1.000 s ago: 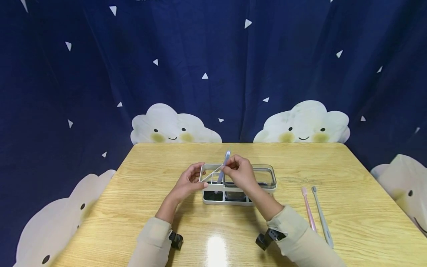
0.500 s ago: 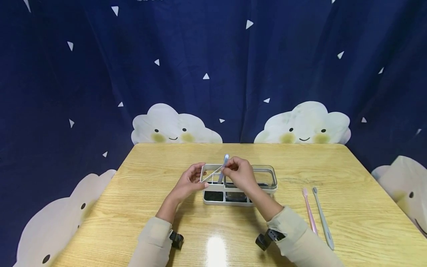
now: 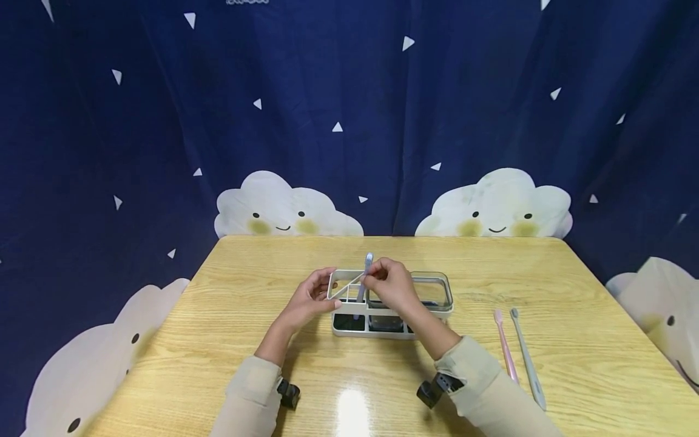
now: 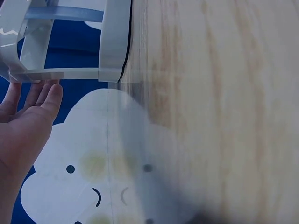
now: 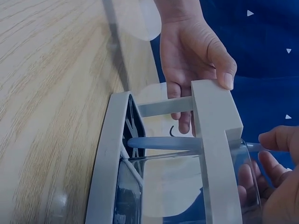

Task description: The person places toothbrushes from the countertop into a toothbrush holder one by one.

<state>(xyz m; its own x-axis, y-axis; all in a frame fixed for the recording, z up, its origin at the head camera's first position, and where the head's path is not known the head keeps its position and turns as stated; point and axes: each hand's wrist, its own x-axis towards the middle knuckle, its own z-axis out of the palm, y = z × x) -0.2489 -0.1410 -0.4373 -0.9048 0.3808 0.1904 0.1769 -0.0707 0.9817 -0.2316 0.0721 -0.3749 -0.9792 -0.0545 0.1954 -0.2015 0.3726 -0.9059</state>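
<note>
A white two-tier toothbrush holder (image 3: 349, 308) with a black base stands mid-table. My left hand (image 3: 303, 302) grips its left end, thumb over the upper rim and fingers at the far side; the left wrist view has these fingers against the holder's frame (image 4: 114, 46). Between thumb and fingers, my right hand (image 3: 394, 285) pinches a blue toothbrush (image 3: 369, 260) just under its head, bristles up. The brush's handle (image 5: 168, 143) passes down through a left compartment, its lower end at the black base in the right wrist view.
A clear cup (image 3: 434, 291) sits in the holder's right part. To the right, a pink toothbrush (image 3: 506, 346) and a grey toothbrush (image 3: 527, 358) lie side by side on the wooden table (image 3: 218, 340). Behind hangs a dark blue curtain (image 3: 306, 79) with clouds.
The blue toothbrush has sunk a little lower in the holder and its head has shifted slightly left, with my right hand still pinching it. My left hand has kept its grip.
</note>
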